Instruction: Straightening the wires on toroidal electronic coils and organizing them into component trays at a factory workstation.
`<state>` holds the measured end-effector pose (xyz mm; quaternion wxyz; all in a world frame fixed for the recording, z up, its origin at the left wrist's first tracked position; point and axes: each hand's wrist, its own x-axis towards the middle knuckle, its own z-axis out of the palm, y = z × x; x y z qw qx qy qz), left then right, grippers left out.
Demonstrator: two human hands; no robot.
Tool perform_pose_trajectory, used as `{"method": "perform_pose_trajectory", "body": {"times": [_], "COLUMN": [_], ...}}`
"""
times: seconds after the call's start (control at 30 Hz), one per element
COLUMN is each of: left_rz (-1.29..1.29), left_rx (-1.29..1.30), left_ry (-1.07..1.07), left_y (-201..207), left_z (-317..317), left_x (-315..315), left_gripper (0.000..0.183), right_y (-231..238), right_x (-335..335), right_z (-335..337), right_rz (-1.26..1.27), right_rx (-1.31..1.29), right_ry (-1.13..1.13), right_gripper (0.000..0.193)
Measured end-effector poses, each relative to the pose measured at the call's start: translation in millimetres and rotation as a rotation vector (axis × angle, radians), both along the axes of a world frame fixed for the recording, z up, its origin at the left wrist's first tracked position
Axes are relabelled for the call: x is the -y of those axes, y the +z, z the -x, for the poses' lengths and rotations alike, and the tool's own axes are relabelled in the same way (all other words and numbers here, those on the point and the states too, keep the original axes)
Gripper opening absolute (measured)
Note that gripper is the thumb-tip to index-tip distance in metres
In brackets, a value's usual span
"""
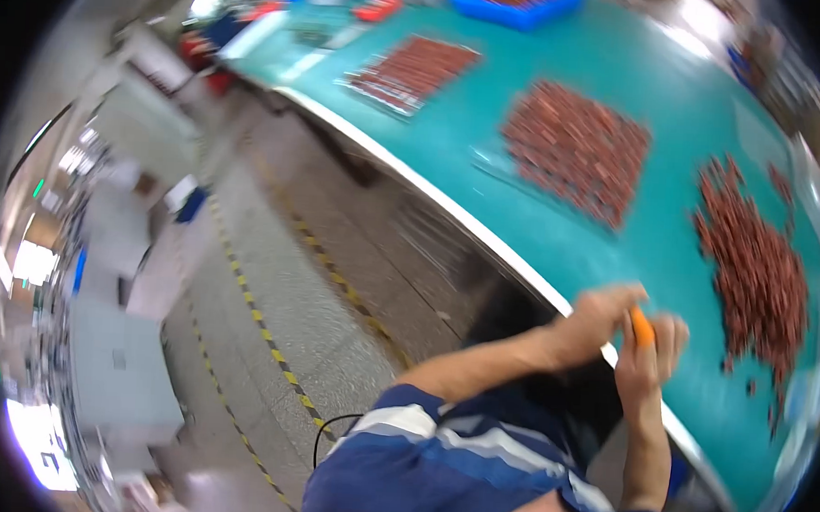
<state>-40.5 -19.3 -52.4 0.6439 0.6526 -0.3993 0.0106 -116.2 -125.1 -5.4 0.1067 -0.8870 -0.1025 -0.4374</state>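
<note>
My left hand (596, 326) is closed beside my right hand at the near edge of the green table (522, 234). Its fingertips are pressed together next to an orange piece; what they hold, if anything, is blurred. My right hand (650, 357) grips that small orange object (643, 327), which looks like a short handle; its kind is not clear. To the right lies a loose heap of small reddish-brown sticks (757, 274). Beyond my hands, similar parts (573, 149) sit packed in rows on a clear sheet or bag.
Farther along the table lies another clear pack of reddish-brown parts (415, 74). A blue tray (516, 7) and a red object (378, 9) stand at the far end. The table's white edge (432, 197) runs diagonally. Yellow-black striped tape (258, 318) marks the floor at left.
</note>
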Motion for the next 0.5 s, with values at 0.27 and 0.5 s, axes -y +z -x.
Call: {"method": "perform_pose_trajectory", "body": {"times": [0.27, 0.5], "left_rz": [0.029, 0.131], "left_rx": [-0.354, -0.479], "left_ry": [-0.217, -0.319], "left_y": [40.5, 42.9], "left_z": [-0.8, -10.2], "left_x": [-22.2, -23.0], "left_gripper": [0.014, 0.009], "right_y": [-3.0, -13.7], "right_x": [8.7, 15.2], "right_z": [-5.2, -25.1], "right_rz": [-0.975, -1.300], "right_rx": [-0.274, -0.349], "right_ry": [0.123, 0.372], "right_gripper": [0.024, 0.020]}}
